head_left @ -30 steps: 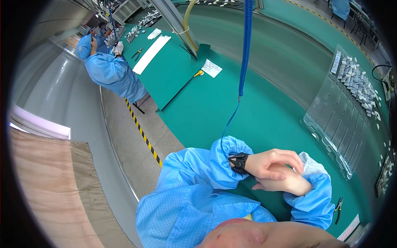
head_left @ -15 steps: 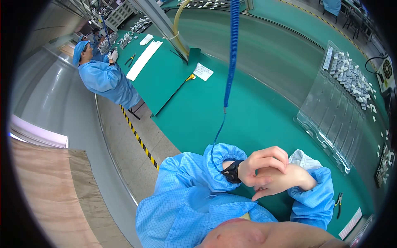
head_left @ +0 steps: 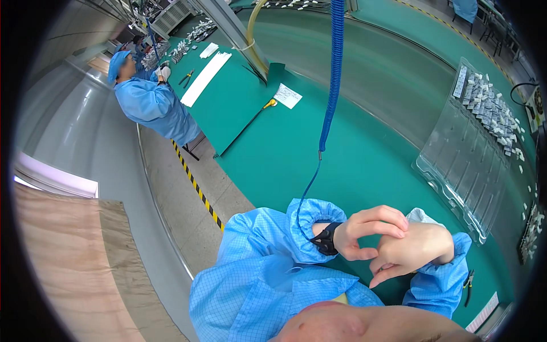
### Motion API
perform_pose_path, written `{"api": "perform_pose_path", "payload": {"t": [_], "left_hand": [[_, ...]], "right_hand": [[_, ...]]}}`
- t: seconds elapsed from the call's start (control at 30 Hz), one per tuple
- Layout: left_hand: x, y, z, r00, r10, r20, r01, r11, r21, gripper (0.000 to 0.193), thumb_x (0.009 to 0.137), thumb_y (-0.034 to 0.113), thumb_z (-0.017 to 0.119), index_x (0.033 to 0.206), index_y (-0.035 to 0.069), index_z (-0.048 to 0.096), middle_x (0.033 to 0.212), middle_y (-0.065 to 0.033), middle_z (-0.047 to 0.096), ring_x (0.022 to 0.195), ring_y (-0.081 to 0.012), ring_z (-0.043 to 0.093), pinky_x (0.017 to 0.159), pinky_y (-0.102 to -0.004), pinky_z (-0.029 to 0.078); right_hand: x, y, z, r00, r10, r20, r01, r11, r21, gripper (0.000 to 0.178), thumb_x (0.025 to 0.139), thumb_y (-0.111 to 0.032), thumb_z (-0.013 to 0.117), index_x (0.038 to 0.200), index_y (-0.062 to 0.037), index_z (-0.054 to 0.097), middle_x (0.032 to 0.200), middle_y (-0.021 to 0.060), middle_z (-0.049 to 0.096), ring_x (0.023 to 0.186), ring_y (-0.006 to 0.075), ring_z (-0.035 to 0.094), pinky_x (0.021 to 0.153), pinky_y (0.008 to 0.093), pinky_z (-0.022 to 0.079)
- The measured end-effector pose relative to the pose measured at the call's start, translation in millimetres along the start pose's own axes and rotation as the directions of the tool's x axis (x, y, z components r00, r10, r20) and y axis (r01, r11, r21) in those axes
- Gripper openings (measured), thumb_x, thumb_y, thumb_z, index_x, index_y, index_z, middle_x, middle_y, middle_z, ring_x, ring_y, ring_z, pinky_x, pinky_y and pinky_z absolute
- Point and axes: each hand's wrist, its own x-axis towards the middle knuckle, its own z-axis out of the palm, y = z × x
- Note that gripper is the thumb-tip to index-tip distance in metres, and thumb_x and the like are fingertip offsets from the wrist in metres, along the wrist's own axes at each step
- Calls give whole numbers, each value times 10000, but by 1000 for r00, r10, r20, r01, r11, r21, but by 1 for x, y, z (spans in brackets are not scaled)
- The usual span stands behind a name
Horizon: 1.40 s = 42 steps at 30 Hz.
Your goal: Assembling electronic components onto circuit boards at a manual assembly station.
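My left hand (head_left: 367, 229), with a black wrist strap (head_left: 326, 239) round its wrist, lays its fingers on the back of my right hand (head_left: 415, 246). Its fingers are bent but apart, and no object shows in them. Loosely curled, my right hand points down to the left with a gap between its thumb and fingers; nothing shows in it, though its palm is hidden. A thin blue cord runs from the strap up to a coiled blue cable (head_left: 336, 74). Partly behind my right wrist lies a white cloth-like thing (head_left: 420, 216).
On the green mat (head_left: 268, 165) lie a white paper note (head_left: 288, 96) and a yellow-ended black cord (head_left: 269, 103). A clear plastic tray (head_left: 461, 165) stands right, by many small grey-and-white parts (head_left: 493, 114). Pliers (head_left: 468, 288) lie near my right sleeve. A co-worker (head_left: 151, 102) works far left.
Both my hands have shifted slightly right. The left fingers still touch the back of the right hand, which has turned a little downward. The whole view has shifted slightly.
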Motion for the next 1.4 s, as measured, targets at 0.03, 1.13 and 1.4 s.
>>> {"api": "perform_pose_path", "payload": {"t": [0.03,1.13,1.4], "left_hand": [[0,-2,1,1000,-2,-1,2,1000,-3,423,872,277,535,1108,-73,557,1105,-216,527,1027,-363,539,883,-467,456],[5,3,-7,987,-156,-42,158,986,55,414,805,282,660,1056,-36,577,1053,-179,543,991,-317,554,854,-415,460],[-1,3,-10,979,-124,-162,137,988,68,305,814,276,677,923,6,585,967,-129,558,918,-277,558,808,-386,465]], "right_hand": [[4,1,-1,998,-9,64,9,1000,10,355,866,-396,574,776,-62,650,642,93,601,650,285,605,590,364,483],[12,21,4,992,88,-88,-96,991,-94,426,826,-405,633,636,-28,576,558,89,542,560,247,559,501,340,442],[5,17,2,981,7,-194,-41,984,-174,390,821,-399,646,664,-49,581,530,73,536,505,237,546,439,338,414]]}}
